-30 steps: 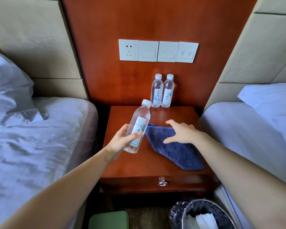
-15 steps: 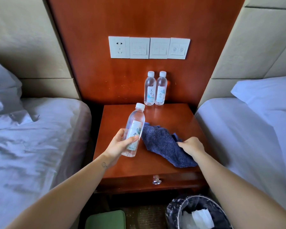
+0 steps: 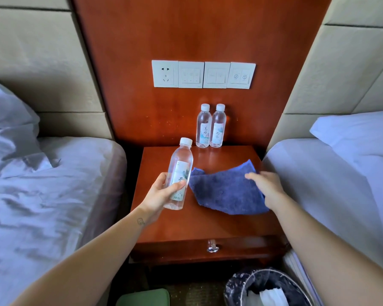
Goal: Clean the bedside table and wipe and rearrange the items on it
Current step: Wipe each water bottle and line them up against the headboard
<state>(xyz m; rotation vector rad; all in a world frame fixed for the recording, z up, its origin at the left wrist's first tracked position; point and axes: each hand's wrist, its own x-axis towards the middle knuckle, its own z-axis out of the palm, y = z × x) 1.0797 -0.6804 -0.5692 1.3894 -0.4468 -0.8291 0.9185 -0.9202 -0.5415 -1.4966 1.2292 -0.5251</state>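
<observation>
Cut off: the round waste bin with a black liner (image 3: pixel 234 286) is cropped by the lower edge, and white paper lies in it. To its left, the flat green object (image 3: pixel 144 298) shows only its top, so what it is cannot be told.
Hidden: the left thumb covers part of the held bottle's label, and the space under the table is lost in shadow.
Hard to make out: the right fingertips are blurred, and the print on the bottle labels is too small to read.
Bottles: three clear plastic water bottles with white caps. The pair of upright bottles (image 3: pixel 210 127) stands touching at the back edge of the table, against the wood panel. The held bottle (image 3: pixel 180 171) is tilted in the air over the table's left side.
Cloth: one dark blue terry cloth (image 3: pixel 226 191), spread on the glossy red-brown wooden bedside table (image 3: pixel 208 224), right of the held bottle.
Left hand (image 3: pixel 161 193): fingers and thumb wrapped round the held bottle's lower half.
Right hand (image 3: pixel 265 186): fingers stretched out flat, resting on the cloth's right edge.
Wall plates: four white wall plates (image 3: pixel 203 74) in a row, one socket and three with switches.
Beds: two white-sheeted beds, the left bed (image 3: pixel 53 195) rumpled and the right bed (image 3: pixel 329 173) smooth, one on each side of the table.
Drawer: one, with a single metal knob (image 3: pixel 212 248).
</observation>
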